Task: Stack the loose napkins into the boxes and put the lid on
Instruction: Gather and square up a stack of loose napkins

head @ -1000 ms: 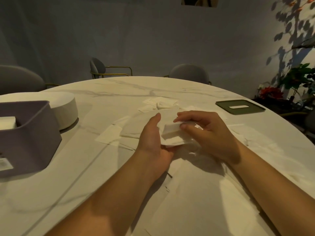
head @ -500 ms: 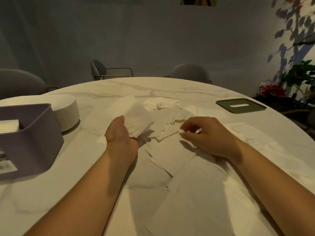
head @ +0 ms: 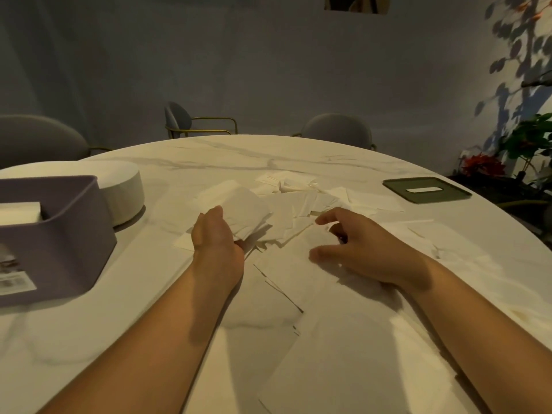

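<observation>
My left hand (head: 216,243) holds a small stack of white napkins (head: 239,209) just above the table, left of the middle. My right hand (head: 363,249) hovers palm down over the loose napkins (head: 301,216) spread across the centre, its fingers loosely spread and holding nothing. A purple box (head: 56,234) stands at the left edge with a white napkin stack (head: 19,212) inside it. A dark green lid (head: 427,189) with a slot lies flat at the far right.
The round marble table (head: 268,156) carries a white round block (head: 122,189) behind the purple box. More napkins (head: 343,354) lie near my forearms. Grey chairs (head: 337,131) stand behind the table, and potted plants (head: 525,144) at the right.
My left hand took the napkin stack from between both hands and carried it left. My right hand let go and now hovers with fingers spread over the loose napkins.
</observation>
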`<state>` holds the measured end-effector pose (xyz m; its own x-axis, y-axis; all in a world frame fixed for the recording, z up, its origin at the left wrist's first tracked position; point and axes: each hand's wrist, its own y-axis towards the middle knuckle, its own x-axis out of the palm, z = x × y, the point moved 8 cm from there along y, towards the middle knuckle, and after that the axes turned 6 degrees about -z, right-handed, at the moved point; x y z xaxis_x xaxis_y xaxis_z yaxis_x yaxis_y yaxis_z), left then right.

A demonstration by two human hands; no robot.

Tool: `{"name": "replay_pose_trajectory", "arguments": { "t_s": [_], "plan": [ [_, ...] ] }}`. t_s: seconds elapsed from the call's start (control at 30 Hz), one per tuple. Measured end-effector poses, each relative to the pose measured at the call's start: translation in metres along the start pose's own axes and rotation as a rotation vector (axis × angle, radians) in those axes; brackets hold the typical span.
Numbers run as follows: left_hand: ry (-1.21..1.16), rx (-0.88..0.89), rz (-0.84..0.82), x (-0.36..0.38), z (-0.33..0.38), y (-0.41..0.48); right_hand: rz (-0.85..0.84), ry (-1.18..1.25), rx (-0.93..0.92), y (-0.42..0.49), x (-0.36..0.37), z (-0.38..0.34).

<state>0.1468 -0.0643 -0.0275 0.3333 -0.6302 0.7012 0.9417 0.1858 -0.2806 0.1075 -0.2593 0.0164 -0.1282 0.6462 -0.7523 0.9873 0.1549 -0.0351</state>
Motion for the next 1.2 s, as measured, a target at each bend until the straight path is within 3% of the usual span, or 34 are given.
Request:
{"name": "replay_pose_trajectory", "arguments": {
  "t_s": [0.2, 0.37, 0.5, 0.6, 0.7, 0.9, 1.07, 1.2],
  "plan": [
    [0.012, -0.029, -0.044, 0.003, -0.001, 0.002, 0.054, 0.386, 0.013, -0.001, -0.01, 0.004],
    [0.051, -0.031, -0.055, 0.004, -0.001, 0.003, 0.244, 0.358, 0.097, 0.001, -0.029, 0.019],
    [0.081, -0.021, -0.061, 0.003, -0.001, 0.006, 0.396, 0.526, 0.23, -0.006, -0.043, 0.037],
    [0.061, -0.027, -0.061, 0.003, -0.001, 0.003, 0.268, 0.705, 0.27, -0.007, -0.039, 0.041],
    [0.036, -0.02, -0.074, 0.007, 0.0, -0.002, 0.093, 0.505, 0.372, -0.01, -0.033, 0.042],
    [0.067, -0.026, -0.083, 0.007, -0.001, 0.0, 0.173, 0.282, 0.419, -0.016, -0.053, 0.051],
    [0.051, -0.038, -0.095, 0.006, -0.003, 0.001, 0.041, 0.34, 0.433, -0.018, -0.041, 0.047],
    [0.054, -0.03, -0.093, 0.006, -0.003, 0.002, -0.043, 0.132, 0.429, -0.016, -0.032, 0.043]
  ]
}}
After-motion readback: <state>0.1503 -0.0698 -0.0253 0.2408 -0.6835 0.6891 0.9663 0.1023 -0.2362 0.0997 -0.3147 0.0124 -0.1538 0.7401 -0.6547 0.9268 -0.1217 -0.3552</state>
